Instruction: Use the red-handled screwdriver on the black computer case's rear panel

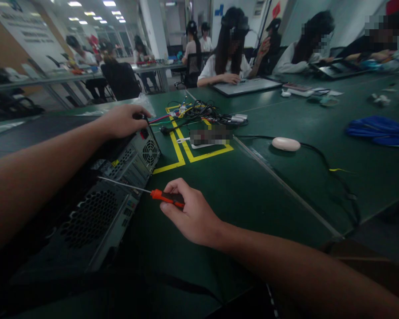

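Observation:
A black desktop computer case (89, 217) lies at my left, its metal rear panel with vents, ports and a fan grille turned to the right. My left hand (124, 120) reaches across it and grips its far rear corner, fingers bent over the edge. In my right hand (193, 212) is a screwdriver (168, 197) with a red and black handle, held between thumb and fingers. Its long thin shaft points left across the rear panel, the tip near the panel's edge; whether it sits in a screw I cannot make out.
Beyond the case lies a tangle of cables (199, 110) by yellow tape lines (213, 155) on the green table (252, 195). A pale oval object (286, 144) rests on a black cable, and blue cloth (377, 130) lies farther right. People sit across the table.

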`<state>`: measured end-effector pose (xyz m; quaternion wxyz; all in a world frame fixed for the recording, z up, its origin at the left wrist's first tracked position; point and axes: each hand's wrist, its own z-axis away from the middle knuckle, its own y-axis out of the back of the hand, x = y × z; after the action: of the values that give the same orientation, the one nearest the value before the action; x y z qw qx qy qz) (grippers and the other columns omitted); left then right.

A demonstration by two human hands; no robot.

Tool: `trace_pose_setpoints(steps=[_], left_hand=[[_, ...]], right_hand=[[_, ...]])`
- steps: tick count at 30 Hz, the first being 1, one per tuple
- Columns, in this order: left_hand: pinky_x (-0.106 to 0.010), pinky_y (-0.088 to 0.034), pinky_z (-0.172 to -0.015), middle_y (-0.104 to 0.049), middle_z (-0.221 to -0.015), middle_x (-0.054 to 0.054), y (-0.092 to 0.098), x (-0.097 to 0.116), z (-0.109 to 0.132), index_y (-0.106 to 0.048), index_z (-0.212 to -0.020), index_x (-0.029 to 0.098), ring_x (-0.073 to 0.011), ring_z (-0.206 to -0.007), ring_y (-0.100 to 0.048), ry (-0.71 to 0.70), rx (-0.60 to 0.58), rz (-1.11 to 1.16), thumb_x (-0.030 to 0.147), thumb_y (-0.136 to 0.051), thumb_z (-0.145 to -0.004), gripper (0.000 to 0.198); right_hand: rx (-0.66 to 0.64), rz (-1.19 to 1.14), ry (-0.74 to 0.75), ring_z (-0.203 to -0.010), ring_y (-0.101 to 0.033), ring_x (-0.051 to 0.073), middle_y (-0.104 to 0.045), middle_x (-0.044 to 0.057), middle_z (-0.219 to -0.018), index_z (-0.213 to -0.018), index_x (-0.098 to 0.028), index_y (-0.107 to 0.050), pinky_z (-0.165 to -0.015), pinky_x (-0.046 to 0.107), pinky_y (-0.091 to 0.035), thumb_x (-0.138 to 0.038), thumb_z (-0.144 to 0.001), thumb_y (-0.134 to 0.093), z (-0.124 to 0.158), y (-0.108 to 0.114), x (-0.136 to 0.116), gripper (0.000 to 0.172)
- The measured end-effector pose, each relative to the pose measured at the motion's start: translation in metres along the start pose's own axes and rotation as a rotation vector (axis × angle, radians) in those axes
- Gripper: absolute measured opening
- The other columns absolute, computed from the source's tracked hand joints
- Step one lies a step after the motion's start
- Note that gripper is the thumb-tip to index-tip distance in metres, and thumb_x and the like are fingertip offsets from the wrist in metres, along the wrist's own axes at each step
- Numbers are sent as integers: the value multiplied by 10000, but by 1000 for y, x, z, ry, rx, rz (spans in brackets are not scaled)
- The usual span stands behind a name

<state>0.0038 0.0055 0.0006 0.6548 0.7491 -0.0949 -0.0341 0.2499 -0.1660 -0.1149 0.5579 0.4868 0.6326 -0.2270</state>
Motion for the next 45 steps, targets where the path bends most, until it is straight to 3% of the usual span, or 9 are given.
trace_pose_setpoints(steps=[8,16,22,30,34,36,38,45], left_hand=[[-442,-478,-1032,-700,-1258,-204,2,1,1,-685,-1378,84,-331,-1136,-652,-11,-7,13,448,-465,-850,678],[-383,-470,-1049,-708,-1263,-157,1,0,0,-681,-1390,121,-270,-1125,-636,2,-11,-3,433,-485,-874,635],[-410,-476,-1060,-710,-1267,-173,2,2,2,-685,-1378,89,-300,-1138,-645,2,-3,21,389,-514,-875,610],[-443,-495,-1065,-733,-1274,-125,-1,-1,0,-715,-1364,182,-333,-1179,-665,9,11,25,412,-538,-870,573],[-445,-503,-1063,-749,-1273,-108,-3,-1,0,-743,-1319,223,-343,-1186,-671,3,27,66,404,-582,-843,534],[-415,-499,-1068,-751,-1279,-101,-4,0,0,-741,-1323,221,-330,-1202,-672,8,55,53,397,-555,-865,525],[-397,-494,-1075,-750,-1301,-87,-4,2,0,-736,-1331,226,-323,-1220,-669,2,40,42,388,-545,-872,523],[-420,-489,-1073,-735,-1351,-111,-2,3,-2,-740,-1338,216,-364,-1250,-660,-10,24,26,420,-550,-851,561]], right_hand=[[-16,13,-23,-794,-600,173,-638,-12,-922,-1068,-228,-570,-749,326,-453,-275,-949,-645,0,1,-3,149],[1,26,-10,-822,-611,178,-651,-2,-947,-1062,-224,-586,-767,324,-461,-325,-964,-656,1,1,-2,156],[27,30,-28,-833,-614,177,-667,2,-942,-1056,-222,-624,-782,317,-465,-325,-982,-655,1,1,-4,131],[48,55,9,-846,-622,174,-676,22,-937,-1057,-188,-705,-769,308,-453,-334,-1041,-595,-3,-3,3,184],[31,73,-17,-795,-599,162,-653,11,-906,-1079,-194,-663,-746,306,-449,-322,-1046,-558,-2,-4,0,169],[16,69,-60,-763,-589,153,-627,-11,-887,-1084,-207,-599,-724,297,-447,-313,-989,-637,-2,-3,-4,147],[26,114,-74,-751,-576,151,-592,-29,-868,-1039,-223,-543,-704,288,-436,-298,-909,-722,-4,-2,-6,234],[48,210,-89,-713,-523,144,-542,-53,-816,-964,-233,-487,-671,286,-389,-224,-876,-664,-10,0,-13,197]])
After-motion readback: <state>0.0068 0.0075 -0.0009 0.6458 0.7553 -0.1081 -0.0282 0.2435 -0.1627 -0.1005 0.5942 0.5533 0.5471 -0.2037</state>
